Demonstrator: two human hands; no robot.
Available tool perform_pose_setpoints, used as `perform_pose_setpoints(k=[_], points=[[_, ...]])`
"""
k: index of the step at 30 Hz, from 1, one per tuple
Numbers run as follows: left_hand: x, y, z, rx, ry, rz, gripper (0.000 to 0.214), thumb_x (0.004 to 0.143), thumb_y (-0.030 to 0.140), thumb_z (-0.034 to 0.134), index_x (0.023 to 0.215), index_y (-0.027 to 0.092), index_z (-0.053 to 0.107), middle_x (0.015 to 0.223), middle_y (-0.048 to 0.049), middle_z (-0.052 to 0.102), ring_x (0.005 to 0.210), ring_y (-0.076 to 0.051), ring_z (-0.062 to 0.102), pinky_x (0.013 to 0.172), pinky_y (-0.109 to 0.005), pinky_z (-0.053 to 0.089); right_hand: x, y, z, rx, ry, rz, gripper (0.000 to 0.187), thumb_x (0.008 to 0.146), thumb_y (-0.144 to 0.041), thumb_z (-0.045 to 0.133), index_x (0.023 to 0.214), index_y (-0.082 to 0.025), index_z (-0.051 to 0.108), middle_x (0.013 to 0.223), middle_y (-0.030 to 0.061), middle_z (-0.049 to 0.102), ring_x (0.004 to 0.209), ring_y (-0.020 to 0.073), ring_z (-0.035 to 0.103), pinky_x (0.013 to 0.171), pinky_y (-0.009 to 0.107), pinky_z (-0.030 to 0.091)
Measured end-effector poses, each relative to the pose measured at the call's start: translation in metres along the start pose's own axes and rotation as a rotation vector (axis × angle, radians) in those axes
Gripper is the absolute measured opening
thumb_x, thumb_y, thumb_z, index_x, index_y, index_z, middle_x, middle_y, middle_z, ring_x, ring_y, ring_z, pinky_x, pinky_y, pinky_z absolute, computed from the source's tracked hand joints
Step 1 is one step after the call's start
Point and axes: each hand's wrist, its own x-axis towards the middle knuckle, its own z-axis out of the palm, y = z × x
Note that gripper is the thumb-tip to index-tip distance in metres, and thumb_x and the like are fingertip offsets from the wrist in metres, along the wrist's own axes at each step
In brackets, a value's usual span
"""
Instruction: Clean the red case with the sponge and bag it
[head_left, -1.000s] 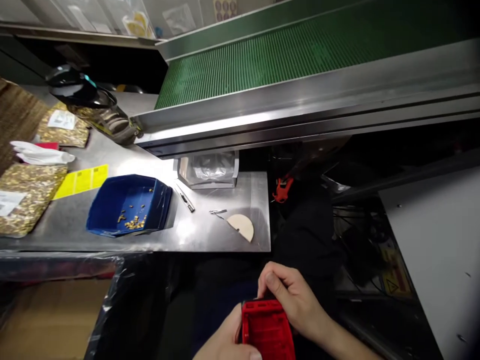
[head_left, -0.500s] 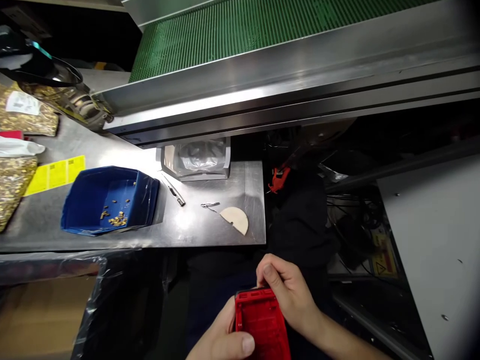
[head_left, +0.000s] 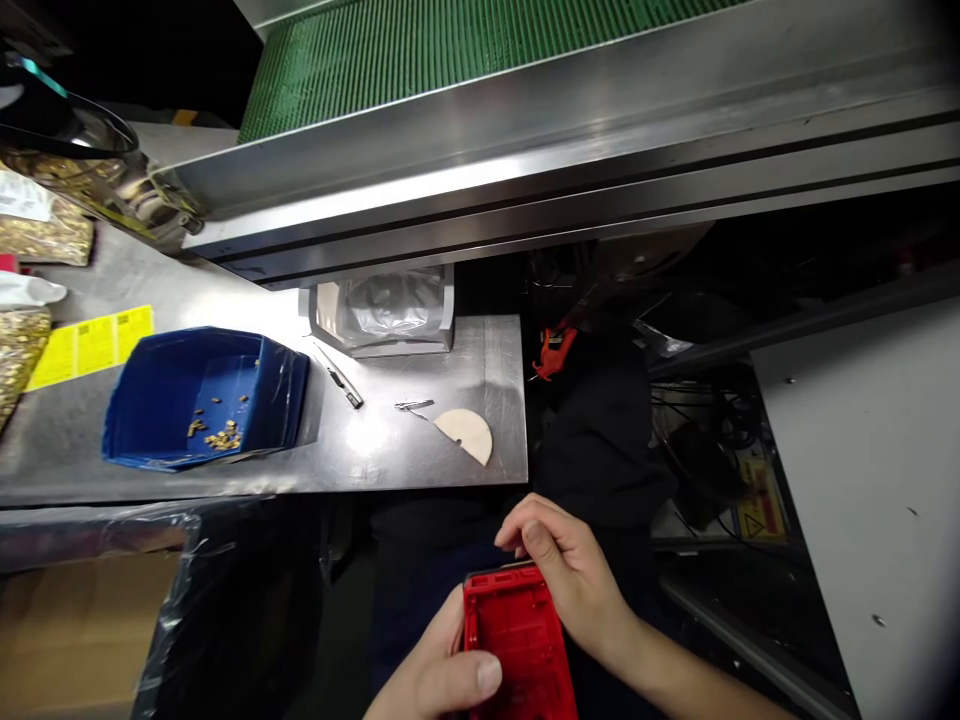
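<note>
A red plastic housing [head_left: 521, 640], hollow side towards me, is at the bottom of the view above my lap. My left hand [head_left: 442, 665] grips its left side, thumb over the rim. At the top right corner of the housing is my right hand [head_left: 566, 570], its fingers curled over the far edge and the thumb bent against them. Whatever lies under those curled fingers is hidden. Beyond the hands, on the metal table, lie a cream half-disc [head_left: 466, 436] with a small notch and a small metal tool [head_left: 414, 405].
A blue bin [head_left: 161, 395] holds several small brass pieces. Near it are a slim knife-like tool [head_left: 341, 380] and a grey tray [head_left: 401, 348]. The conveyor's metal side [head_left: 480, 170] crosses above the table. A box lined with black plastic [head_left: 161, 600] stands lower left.
The right hand has shifted slightly up and left, its fingers reaching further past the housing's top edge. The left hand keeps its grip. The whole view has shifted a little.
</note>
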Motion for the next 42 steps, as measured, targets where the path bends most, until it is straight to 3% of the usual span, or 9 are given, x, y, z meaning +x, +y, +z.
perform_pose_setpoints(k=[3, 9, 14, 18, 21, 26, 31, 35, 42], points=[[0.0, 0.002, 0.003, -0.01, 0.002, 0.0, 0.072, 0.075, 0.055, 0.085, 0.128, 0.014, 0.058, 0.109, -0.0081, 0.066, 0.094, -0.021, 0.06, 0.082, -0.03, 0.044, -0.001, 0.001, 0.001, 0.1, -0.071, 0.071, 0.039, 0.108, -0.047, 0.045, 0.096, -0.021, 0.072, 0.085, 0.0027, 0.071, 0.081, 0.0156, 0.067, 0.073, 0.027, 0.05], [-0.001, 0.002, 0.004, -0.033, 0.017, -0.034, 0.07, 0.075, 0.052, 0.084, 0.128, 0.014, 0.057, 0.106, -0.0087, 0.069, 0.095, -0.023, 0.063, 0.082, -0.031, 0.046, -0.002, 0.005, 0.0, -0.04, 0.109, 0.024, 0.039, 0.105, -0.046, 0.052, 0.077, -0.02, 0.057, 0.074, -0.0015, 0.055, 0.073, 0.0121, 0.054, 0.069, 0.025, 0.042], [0.0, -0.003, 0.001, -0.019, 0.013, -0.008, 0.077, 0.074, 0.055, 0.084, 0.133, 0.014, 0.056, 0.109, -0.0097, 0.069, 0.096, -0.023, 0.062, 0.082, -0.031, 0.045, -0.003, 0.004, 0.003, 0.079, -0.015, 0.069, 0.037, 0.107, -0.045, 0.047, 0.093, -0.021, 0.071, 0.082, 0.002, 0.07, 0.079, 0.0161, 0.067, 0.073, 0.028, 0.05], [0.0, -0.003, 0.002, -0.068, 0.003, 0.015, 0.072, 0.078, 0.053, 0.082, 0.134, 0.016, 0.057, 0.113, -0.0117, 0.07, 0.101, -0.027, 0.065, 0.089, -0.036, 0.048, -0.005, 0.006, 0.003, -0.191, 0.234, -0.106, 0.034, 0.104, -0.038, 0.057, 0.074, -0.022, 0.063, 0.07, -0.0015, 0.058, 0.074, 0.0148, 0.054, 0.071, 0.029, 0.042], [0.0, -0.001, 0.005, -0.107, -0.029, 0.048, 0.078, 0.079, 0.053, 0.081, 0.142, 0.016, 0.052, 0.129, -0.017, 0.067, 0.118, -0.035, 0.063, 0.103, -0.047, 0.047, 0.001, 0.012, -0.007, -0.303, 0.324, -0.154, 0.031, 0.105, -0.034, 0.054, 0.078, -0.023, 0.063, 0.072, -0.0015, 0.056, 0.076, 0.0154, 0.053, 0.073, 0.03, 0.043], [-0.002, 0.0, 0.005, -0.074, -0.059, 0.143, 0.116, 0.077, 0.067, 0.081, 0.162, 0.027, 0.013, 0.139, -0.0221, 0.062, 0.128, -0.042, 0.059, 0.109, -0.058, 0.042, 0.057, 0.011, -0.015, -0.629, 0.154, -0.192, 0.017, 0.105, -0.022, 0.05, 0.114, -0.023, 0.064, 0.108, 0.0026, 0.072, 0.096, 0.015, 0.068, 0.085, 0.026, 0.055], [-0.014, -0.004, 0.004, -0.014, -0.001, 0.233, 0.09, 0.079, 0.067, 0.08, 0.151, 0.029, 0.043, 0.152, -0.0203, 0.052, 0.134, -0.042, 0.054, 0.11, -0.054, 0.044, 0.144, -0.005, 0.034, -0.88, -0.061, -0.301, 0.017, 0.102, -0.028, 0.059, 0.117, -0.022, 0.065, 0.119, 0.0059, 0.07, 0.114, 0.0218, 0.063, 0.1, 0.034, 0.051], [-0.023, -0.009, 0.008, -0.036, 0.052, 0.285, 0.09, 0.076, 0.066, 0.083, 0.15, 0.033, 0.047, 0.166, -0.0158, 0.035, 0.14, -0.044, 0.049, 0.112, -0.054, 0.044, 0.181, -0.01, 0.074, -1.088, -0.125, -0.272, 0.02, 0.092, -0.019, 0.068, 0.111, -0.013, 0.066, 0.121, 0.0179, 0.066, 0.118, 0.033, 0.057, 0.101, 0.047, 0.046], [-0.025, -0.021, 0.004, -0.12, 0.111, 0.305, 0.095, 0.073, 0.062, 0.088, 0.151, 0.028, 0.047, 0.158, -0.0195, 0.046, 0.133, -0.042, 0.056, 0.108, -0.05, 0.048, 0.19, -0.005, 0.061, -1.162, -0.155, -0.26, 0.025, 0.103, -0.025, 0.045, 0.123, -0.015, 0.057, 0.114, 0.0152, 0.068, 0.103, 0.0282, 0.066, 0.089, 0.038, 0.05]])
